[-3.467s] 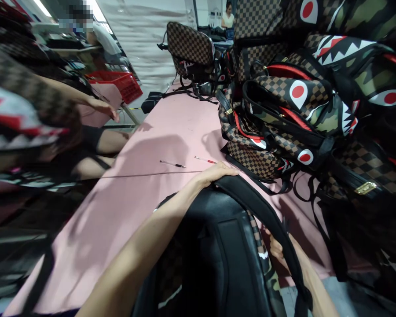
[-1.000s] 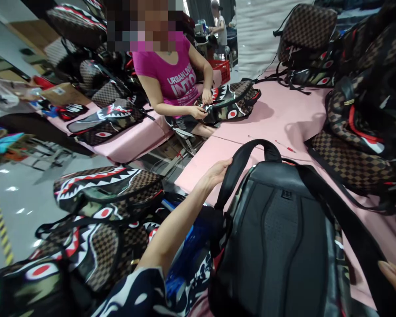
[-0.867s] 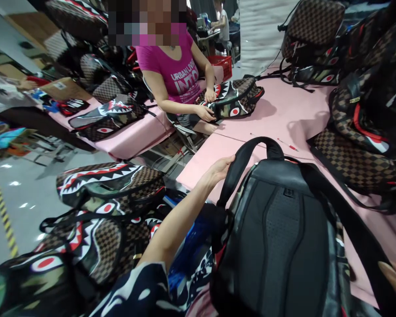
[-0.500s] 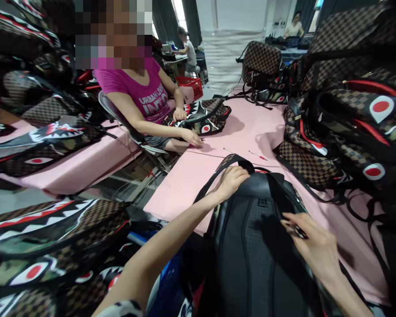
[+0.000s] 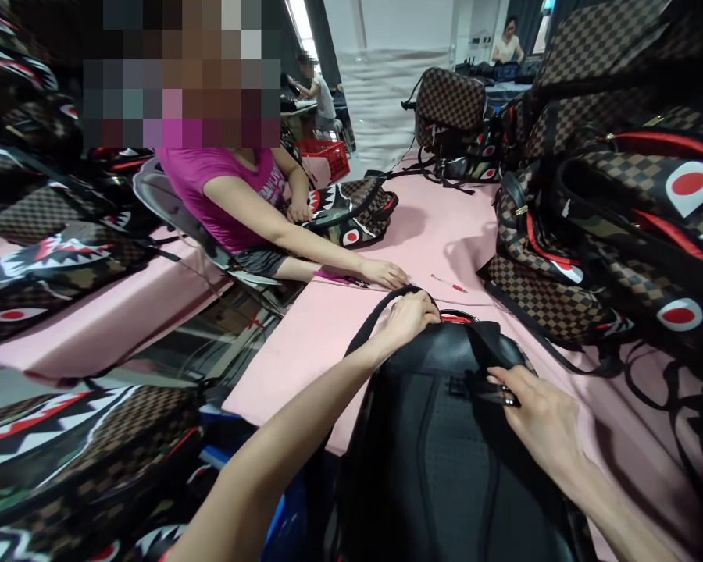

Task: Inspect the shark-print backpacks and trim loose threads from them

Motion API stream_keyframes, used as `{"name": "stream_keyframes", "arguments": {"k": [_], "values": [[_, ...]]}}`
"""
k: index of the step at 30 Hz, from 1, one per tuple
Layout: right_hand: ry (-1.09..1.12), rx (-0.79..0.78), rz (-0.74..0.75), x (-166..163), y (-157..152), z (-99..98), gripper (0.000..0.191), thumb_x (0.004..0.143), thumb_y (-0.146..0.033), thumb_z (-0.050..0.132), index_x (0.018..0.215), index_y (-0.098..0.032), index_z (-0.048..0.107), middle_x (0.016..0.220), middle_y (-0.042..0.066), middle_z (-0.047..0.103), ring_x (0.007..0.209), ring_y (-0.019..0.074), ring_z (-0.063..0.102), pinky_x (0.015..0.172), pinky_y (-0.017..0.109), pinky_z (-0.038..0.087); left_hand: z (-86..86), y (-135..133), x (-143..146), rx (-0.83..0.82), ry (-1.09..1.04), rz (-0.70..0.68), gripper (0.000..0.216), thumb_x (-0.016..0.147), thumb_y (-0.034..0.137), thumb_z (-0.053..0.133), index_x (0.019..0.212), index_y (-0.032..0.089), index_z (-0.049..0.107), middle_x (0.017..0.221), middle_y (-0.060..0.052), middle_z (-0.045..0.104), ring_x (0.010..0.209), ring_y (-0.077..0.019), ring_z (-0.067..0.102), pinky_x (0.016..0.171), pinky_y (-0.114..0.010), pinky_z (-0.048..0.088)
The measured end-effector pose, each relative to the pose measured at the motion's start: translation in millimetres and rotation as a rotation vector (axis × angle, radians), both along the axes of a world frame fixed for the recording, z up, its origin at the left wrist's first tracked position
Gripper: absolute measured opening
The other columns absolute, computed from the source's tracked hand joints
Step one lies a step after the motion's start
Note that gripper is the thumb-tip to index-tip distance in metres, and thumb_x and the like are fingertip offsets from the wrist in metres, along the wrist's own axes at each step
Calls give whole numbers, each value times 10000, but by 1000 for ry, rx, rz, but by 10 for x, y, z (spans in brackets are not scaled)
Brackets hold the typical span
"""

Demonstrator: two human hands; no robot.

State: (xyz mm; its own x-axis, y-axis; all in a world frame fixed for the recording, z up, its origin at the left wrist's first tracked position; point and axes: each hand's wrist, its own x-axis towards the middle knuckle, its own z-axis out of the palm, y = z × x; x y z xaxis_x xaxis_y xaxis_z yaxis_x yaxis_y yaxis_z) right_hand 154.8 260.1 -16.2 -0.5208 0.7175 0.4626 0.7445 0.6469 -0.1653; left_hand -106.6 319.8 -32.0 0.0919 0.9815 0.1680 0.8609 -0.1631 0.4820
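Observation:
A black backpack [image 5: 445, 468] lies back-panel up on the near edge of the pink table [image 5: 439, 234]. My left hand [image 5: 407, 316] is closed round the strap at the backpack's top left. On the upper back panel, my right hand [image 5: 539, 421] pinches a small dark metal piece, with the fingers drawn together. A red pen [image 5: 448, 282] lies on the table just beyond the backpack.
A co-worker in a pink shirt [image 5: 216, 187] sits at the left, one hand [image 5: 383, 273] flat on the table near my left hand, the other on a shark-print backpack [image 5: 348, 215]. Checkered shark-print backpacks [image 5: 597, 226] are piled at the right and lower left [image 5: 76, 460]. A red basket [image 5: 328, 156] stands behind.
The view swung from the left floor pile toward the table. My left hand went from the strap's side to its top, my right hand came onto the back panel, and the co-worker's hand reached along the table.

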Motion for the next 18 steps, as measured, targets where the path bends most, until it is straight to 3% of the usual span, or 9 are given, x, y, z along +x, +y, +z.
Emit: {"name": "stream_keyframes", "arguments": {"k": [4,6,9,11,13,15,18], "values": [[79,-74,133,-159,-315,-68,324,818,-85,432,1007,-222,656,756,18,660,620,141,579,592,253,372,-60,22,132,-23,44,35,177,833,220,501,819,153,664,982,-110,578,936,-231,491,796,-331,411],[174,-231,233,-227,-500,-121,388,776,-50,417,1058,-212,630,800,21,666,648,139,597,609,240,417,-56,49,150,-36,-26,91,162,829,172,479,837,128,635,1003,-138,564,989,-239,484,812,-335,415],[265,-493,306,-185,-562,-209,494,702,-16,377,1096,-213,601,895,13,684,754,133,642,694,231,484,29,59,113,-83,-139,168,220,868,155,386,848,109,600,894,-118,588,874,-192,554,748,-295,444],[270,-542,211,-33,-374,-234,494,697,-36,371,1095,-217,601,953,19,685,816,152,650,751,265,500,110,-13,95,-117,-187,164,346,913,163,246,862,103,583,808,-91,595,754,-147,584,668,-251,454],[241,-489,76,159,-63,-214,434,733,-83,389,1088,-203,608,1012,48,673,882,190,640,791,316,496,166,-174,132,-151,-225,106,427,934,198,175,825,113,579,760,-69,603,684,-124,590,628,-228,452],[162,-433,50,297,245,-160,399,751,-100,406,1076,-189,620,1057,65,659,950,215,619,831,339,476,172,-394,234,-172,-228,15,376,928,274,291,747,131,588,755,-58,611,708,-140,593,670,-246,455],[3,-469,184,291,496,-84,381,775,-78,405,1050,-192,643,1064,55,658,985,210,604,871,324,445,114,-691,431,-158,-54,-97,159,828,301,542,844,164,620,858,-67,610,862,-213,575,774,-311,433]]}}
